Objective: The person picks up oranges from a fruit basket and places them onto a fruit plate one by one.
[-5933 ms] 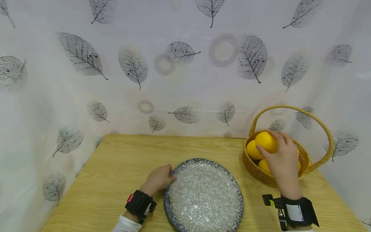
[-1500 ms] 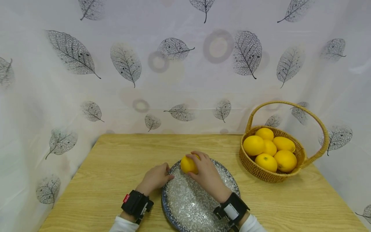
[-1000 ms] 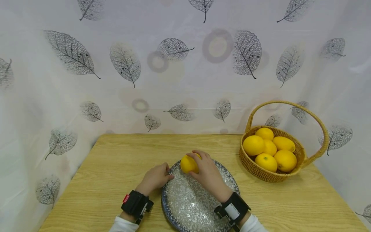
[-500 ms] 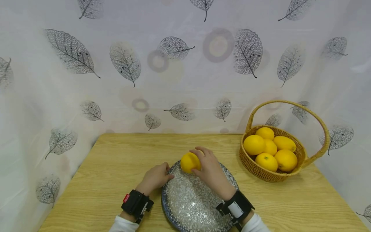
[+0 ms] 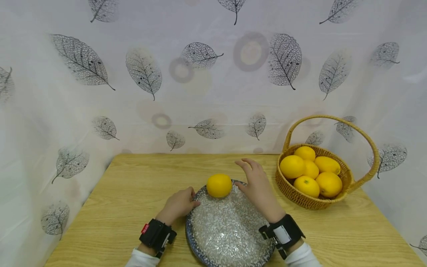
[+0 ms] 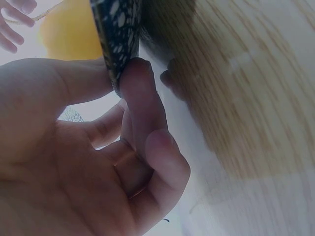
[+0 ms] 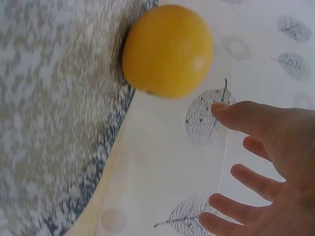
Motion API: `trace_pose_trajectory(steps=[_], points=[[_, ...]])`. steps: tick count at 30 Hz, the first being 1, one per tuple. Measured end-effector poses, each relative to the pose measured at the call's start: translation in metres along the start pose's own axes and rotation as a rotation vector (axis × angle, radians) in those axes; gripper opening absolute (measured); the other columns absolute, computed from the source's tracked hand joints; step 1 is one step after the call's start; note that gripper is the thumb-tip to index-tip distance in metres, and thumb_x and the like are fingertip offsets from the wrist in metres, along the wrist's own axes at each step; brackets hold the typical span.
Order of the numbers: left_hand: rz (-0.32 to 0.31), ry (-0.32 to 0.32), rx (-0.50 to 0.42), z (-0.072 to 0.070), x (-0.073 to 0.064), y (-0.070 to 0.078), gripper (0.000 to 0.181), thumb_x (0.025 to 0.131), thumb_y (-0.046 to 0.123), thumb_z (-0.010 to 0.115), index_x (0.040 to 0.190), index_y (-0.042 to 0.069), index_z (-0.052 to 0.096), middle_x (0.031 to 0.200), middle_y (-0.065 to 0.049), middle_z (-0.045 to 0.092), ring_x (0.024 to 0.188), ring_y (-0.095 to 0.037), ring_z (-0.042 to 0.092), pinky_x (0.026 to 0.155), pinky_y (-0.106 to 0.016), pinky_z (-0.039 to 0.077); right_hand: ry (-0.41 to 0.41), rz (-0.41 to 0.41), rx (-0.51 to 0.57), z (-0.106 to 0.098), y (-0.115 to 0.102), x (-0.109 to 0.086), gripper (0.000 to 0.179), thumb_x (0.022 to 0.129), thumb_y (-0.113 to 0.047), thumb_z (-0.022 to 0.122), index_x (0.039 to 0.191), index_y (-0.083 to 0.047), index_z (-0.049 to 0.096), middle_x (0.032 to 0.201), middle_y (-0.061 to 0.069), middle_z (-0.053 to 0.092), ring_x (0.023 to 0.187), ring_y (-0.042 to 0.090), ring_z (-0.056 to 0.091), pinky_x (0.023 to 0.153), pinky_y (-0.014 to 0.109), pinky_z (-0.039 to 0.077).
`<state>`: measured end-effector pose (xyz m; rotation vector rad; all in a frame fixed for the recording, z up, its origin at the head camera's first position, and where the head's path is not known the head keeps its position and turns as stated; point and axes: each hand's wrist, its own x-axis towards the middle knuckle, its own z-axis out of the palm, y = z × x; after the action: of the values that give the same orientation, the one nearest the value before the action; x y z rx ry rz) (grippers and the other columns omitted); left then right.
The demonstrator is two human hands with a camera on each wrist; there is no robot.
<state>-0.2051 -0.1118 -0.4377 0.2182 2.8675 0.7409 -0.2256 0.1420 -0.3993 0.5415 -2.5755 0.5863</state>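
Observation:
A round speckled plate [image 5: 230, 230] with a dark blue rim lies on the table. My left hand [image 5: 178, 205] pinches its left rim between thumb and index finger; the left wrist view shows the rim [image 6: 118, 39] between them. On the far edge of the plate rests a yellow lemon [image 5: 219, 185], touched by neither hand. To the right of that lemon, my right hand [image 5: 258, 185] hovers over the plate's far right side, fingers spread and holding nothing. In the right wrist view a gap separates the thumb from the lemon [image 7: 167, 51].
A wicker basket [image 5: 293, 196] with a tall arched handle stands at the back right, holding several lemons [image 5: 307, 186]. Behind the wooden table [image 5: 150, 174] hangs a pale curtain [image 5: 213, 100] printed with leaves.
The right hand took a lemon from the basket to the plate's far edge, then let go and drew back to the right. The left hand keeps its grip on the rim.

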Motion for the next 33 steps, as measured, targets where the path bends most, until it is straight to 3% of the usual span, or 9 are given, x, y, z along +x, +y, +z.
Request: trace_pose_trajectory(steps=[8,14,24,33], points=[[0.009,0.004,-0.01,0.002,-0.001,-0.002,0.026,0.088,0.028,0.069,0.097,0.005,0.059,0.073,-0.005,0.057,0.06,-0.016,0.047,0.052,-0.027,0.035,0.061,0.04,-0.038,-0.018,0.019,0.003,0.066,0.073,-0.013,0.082,0.133,-0.007,0.055,0.135,0.025,0.053,0.118,0.043,0.051,0.091,0.059,0.05],[0.005,0.006,-0.008,0.003,0.0,-0.002,0.027,0.087,0.028,0.069,0.097,0.005,0.06,0.074,-0.006,0.058,0.061,-0.017,0.048,0.053,-0.028,0.035,0.102,0.054,-0.027,-0.026,0.038,0.004,0.067,0.075,-0.011,0.081,0.135,-0.005,0.053,0.134,0.028,0.051,0.119,0.044,0.047,0.095,0.061,0.046],[-0.011,-0.001,-0.006,0.001,0.002,-0.001,0.026,0.088,0.027,0.069,0.098,0.005,0.061,0.075,-0.006,0.06,0.062,-0.017,0.049,0.054,-0.028,0.036,0.176,0.148,-0.043,-0.042,0.067,0.005,0.06,0.075,-0.009,0.08,0.129,0.0,0.054,0.135,0.034,0.045,0.121,0.053,0.039,0.098,0.068,0.036],[-0.001,0.008,-0.009,-0.001,-0.001,0.001,0.025,0.087,0.027,0.069,0.097,0.005,0.061,0.074,-0.006,0.06,0.061,-0.017,0.049,0.053,-0.028,0.036,0.204,0.252,-0.054,-0.053,0.088,0.001,0.056,0.082,-0.016,0.074,0.131,0.002,0.054,0.137,0.034,0.044,0.122,0.056,0.035,0.096,0.07,0.029]])
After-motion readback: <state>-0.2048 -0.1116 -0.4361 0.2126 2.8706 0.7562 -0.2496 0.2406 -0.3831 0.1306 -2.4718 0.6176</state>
